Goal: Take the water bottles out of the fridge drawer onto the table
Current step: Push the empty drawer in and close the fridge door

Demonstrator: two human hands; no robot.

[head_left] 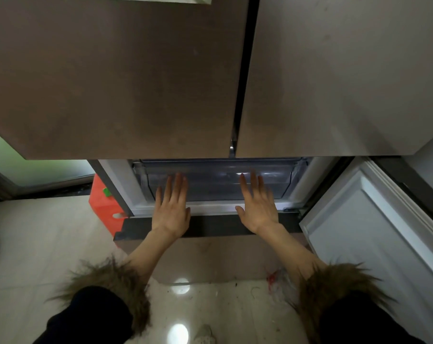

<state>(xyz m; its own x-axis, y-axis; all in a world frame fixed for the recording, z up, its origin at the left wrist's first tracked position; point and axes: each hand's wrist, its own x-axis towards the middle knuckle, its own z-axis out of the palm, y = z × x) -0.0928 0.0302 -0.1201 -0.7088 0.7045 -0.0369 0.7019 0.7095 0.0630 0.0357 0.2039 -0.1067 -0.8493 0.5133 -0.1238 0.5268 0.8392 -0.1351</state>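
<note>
A clear plastic fridge drawer [215, 181] sits in the open lower compartment, under the two closed brown upper doors. My left hand [172, 207] reaches toward its left front with fingers spread and nothing in it. My right hand [257, 204] does the same at the right front, slightly blurred. Both hands hover at the drawer's front edge; I cannot tell whether they touch it. No water bottles show through the drawer, and no table is in view.
The lower right fridge door [374, 234] stands swung open at the right, its white inner side showing. An orange-red box [103, 207] stands left of the fridge. Glossy floor tiles [36, 244] with scattered debris lie below. A dark base strip [210, 228] runs under the compartment.
</note>
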